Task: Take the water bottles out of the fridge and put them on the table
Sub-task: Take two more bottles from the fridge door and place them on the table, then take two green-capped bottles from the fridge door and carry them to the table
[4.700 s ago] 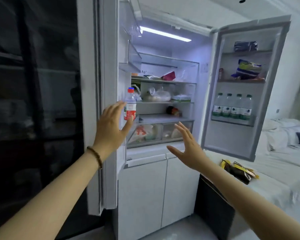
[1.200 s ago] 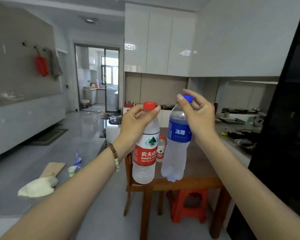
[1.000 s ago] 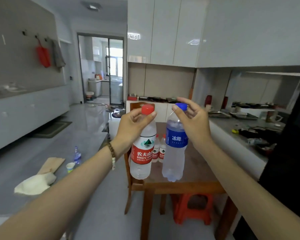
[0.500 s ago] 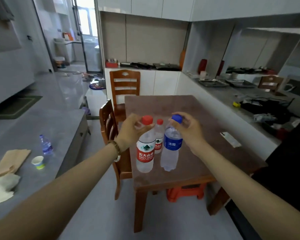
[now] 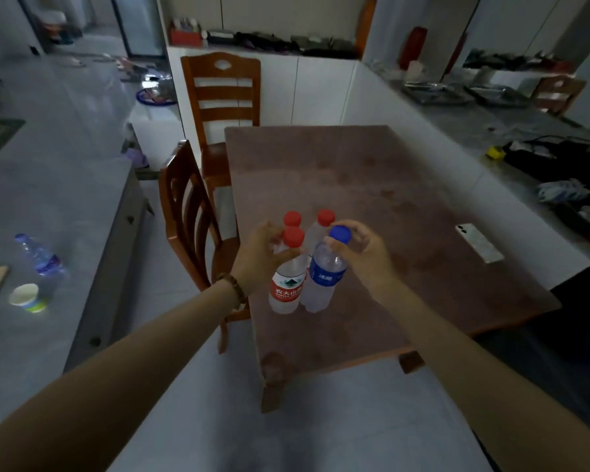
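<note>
My left hand [image 5: 259,255] grips the neck of a red-capped water bottle [image 5: 286,287] with a red label. My right hand [image 5: 361,250] grips the neck of a blue-capped water bottle [image 5: 322,281] with a blue label. Both bottles are upright and side by side over the near left part of the brown table [image 5: 406,206]; I cannot tell whether their bases touch it. Just behind them stand two more red-capped bottles [image 5: 324,221], largely hidden by my hands and the held bottles.
A white phone [image 5: 479,242] lies near the table's right edge. Two wooden chairs [image 5: 188,212] stand at the table's left and far side. A grey counter at the left holds a small bottle [image 5: 40,255] and a paper cup [image 5: 26,297]. A cluttered counter runs along the right.
I have moved from the fridge to the table with a bottle in each hand. In the last second both bottles have come down over the table's near left part, in front of the two standing bottles.
</note>
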Action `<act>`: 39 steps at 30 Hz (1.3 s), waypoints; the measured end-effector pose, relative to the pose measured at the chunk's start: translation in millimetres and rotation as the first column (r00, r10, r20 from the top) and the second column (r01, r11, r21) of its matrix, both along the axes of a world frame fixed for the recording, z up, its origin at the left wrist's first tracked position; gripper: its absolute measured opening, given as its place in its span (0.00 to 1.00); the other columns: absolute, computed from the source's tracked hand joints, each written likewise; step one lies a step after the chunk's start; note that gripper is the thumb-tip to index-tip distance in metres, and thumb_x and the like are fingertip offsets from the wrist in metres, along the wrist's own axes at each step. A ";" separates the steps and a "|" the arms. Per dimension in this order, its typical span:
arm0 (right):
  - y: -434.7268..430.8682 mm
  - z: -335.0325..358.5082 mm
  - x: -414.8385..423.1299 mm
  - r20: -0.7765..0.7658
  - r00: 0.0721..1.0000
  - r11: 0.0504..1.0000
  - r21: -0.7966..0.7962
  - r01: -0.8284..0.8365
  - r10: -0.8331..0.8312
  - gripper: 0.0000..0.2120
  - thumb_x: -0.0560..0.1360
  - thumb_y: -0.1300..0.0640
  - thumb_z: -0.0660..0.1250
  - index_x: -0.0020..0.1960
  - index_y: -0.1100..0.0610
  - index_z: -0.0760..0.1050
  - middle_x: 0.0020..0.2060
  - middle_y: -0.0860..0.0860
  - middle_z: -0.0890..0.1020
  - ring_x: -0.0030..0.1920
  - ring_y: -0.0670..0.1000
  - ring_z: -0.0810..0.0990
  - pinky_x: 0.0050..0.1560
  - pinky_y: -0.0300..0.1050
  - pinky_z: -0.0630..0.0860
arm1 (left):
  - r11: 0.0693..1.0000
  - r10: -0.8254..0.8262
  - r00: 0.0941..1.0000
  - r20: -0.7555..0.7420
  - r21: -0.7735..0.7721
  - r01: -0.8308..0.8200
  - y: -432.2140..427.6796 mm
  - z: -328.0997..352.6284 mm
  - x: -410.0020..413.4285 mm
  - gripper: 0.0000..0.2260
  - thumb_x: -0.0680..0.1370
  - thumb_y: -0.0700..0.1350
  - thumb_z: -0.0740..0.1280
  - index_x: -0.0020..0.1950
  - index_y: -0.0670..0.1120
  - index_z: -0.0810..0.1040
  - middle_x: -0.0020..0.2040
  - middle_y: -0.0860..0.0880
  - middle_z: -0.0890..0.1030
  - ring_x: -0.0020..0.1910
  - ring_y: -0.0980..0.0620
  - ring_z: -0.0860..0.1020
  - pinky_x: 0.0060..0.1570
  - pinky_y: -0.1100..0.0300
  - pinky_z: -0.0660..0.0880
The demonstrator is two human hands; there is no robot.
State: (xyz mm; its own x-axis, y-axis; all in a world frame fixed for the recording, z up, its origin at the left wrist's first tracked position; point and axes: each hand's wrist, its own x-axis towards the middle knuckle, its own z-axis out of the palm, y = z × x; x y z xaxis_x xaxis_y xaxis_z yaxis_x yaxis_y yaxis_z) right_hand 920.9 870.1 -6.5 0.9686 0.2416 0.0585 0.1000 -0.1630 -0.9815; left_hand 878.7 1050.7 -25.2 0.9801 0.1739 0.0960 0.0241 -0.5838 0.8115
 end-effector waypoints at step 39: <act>-240.4 63.8 -13.8 0.064 0.991 0.749 -0.650 0.131 -0.118 0.33 0.74 0.42 0.64 0.74 0.47 0.56 0.76 0.46 0.57 0.75 0.49 0.57 0.71 0.43 0.58 | 0.767 -0.483 0.872 0.073 0.515 0.382 -191.6 83.2 60.0 0.26 0.78 0.59 0.56 0.73 0.48 0.61 0.73 0.46 0.65 0.71 0.45 0.63 0.69 0.52 0.61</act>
State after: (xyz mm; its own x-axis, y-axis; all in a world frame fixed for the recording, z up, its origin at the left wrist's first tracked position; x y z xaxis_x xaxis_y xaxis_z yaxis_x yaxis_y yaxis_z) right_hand 907.1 629.7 57.3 0.9932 0.1052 -0.0506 0.0498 -0.7741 -0.6311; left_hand 938.7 859.1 58.0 0.8922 -0.3806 0.2432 -0.4494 -0.8016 0.3942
